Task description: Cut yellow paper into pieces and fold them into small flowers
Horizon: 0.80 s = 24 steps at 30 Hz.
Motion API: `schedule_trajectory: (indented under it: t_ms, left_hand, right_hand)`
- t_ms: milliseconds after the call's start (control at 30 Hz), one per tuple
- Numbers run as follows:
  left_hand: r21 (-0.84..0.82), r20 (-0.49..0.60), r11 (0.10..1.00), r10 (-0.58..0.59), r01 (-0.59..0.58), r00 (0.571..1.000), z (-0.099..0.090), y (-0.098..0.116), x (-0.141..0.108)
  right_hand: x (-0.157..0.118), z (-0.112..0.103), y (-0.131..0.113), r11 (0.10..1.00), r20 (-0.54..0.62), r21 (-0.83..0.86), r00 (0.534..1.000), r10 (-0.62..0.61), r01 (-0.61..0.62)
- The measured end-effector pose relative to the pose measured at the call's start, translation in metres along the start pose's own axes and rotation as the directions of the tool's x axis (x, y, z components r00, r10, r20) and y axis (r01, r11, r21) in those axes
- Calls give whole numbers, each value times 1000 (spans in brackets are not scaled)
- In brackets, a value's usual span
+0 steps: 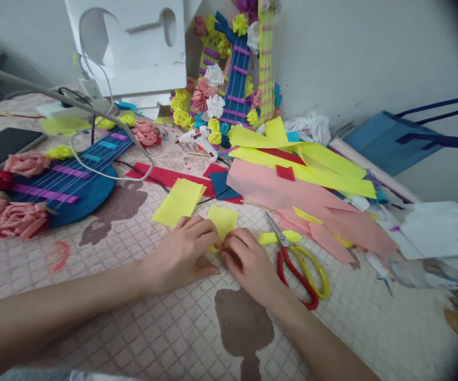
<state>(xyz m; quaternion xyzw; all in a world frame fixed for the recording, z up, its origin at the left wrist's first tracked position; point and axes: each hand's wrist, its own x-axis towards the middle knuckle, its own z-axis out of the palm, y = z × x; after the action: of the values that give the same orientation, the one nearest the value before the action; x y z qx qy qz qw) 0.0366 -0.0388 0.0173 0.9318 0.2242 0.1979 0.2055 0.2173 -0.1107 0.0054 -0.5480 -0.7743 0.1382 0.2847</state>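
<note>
My left hand [185,251] and my right hand [250,264] meet at the lower edge of a small yellow piece [224,219] on the quilted cloth. Fingers of both hands are bent and pressed together on that edge, hiding part of it. Just behind my left hand lies a stack of yellow rectangles [181,201]. Scissors [298,262] with one red and one yellow handle rest to the right of my right hand, slightly open, their blades over a narrow yellow strip [280,237].
A blue guitar shape with flowers [81,196] lies at left, near a phone [8,148] and white cable. Behind are a glue gun [199,140] and flowered guitar shapes [236,79]. Pink sheets [292,196], yellow sheets [324,164] and a blue bag [395,140] are at right.
</note>
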Motion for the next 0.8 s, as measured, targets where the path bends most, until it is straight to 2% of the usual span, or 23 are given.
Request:
schedule_trajectory:
  t_ms: [67,167,400,467,567,700,800]
  left_hand:
    - [79,-1,997,18,-18,1000,4,2,-1]
    - [76,-29,997,33,-30,999,4,1,0]
    - [-253,-124,966,15,-46,992,-17,-14,8]
    - [-267,-159,963,-6,-37,987,-21,-17,8]
    - [-124,-212,991,21,-49,977,-19,-13,6]
    - [117,-132,981,167,-152,977,-8,-1,0]
    - [124,-120,983,151,-136,981,-6,-1,1]
  right_hand:
    - [0,0,-1,1000,-32,24,999,12,-11]
    - [-1,-2,-1,999,-59,46,998,-1,4]
    - [0,-2,3,999,-142,-16,989,35,-37]
    - [0,-2,3,998,-179,-51,983,35,-45]
    - [-1,-2,0,987,-194,-149,981,29,-59]
    - [-4,-1,-7,955,-146,-292,989,8,-51]
    - [-4,-1,-9,960,-127,-277,992,-6,-30]
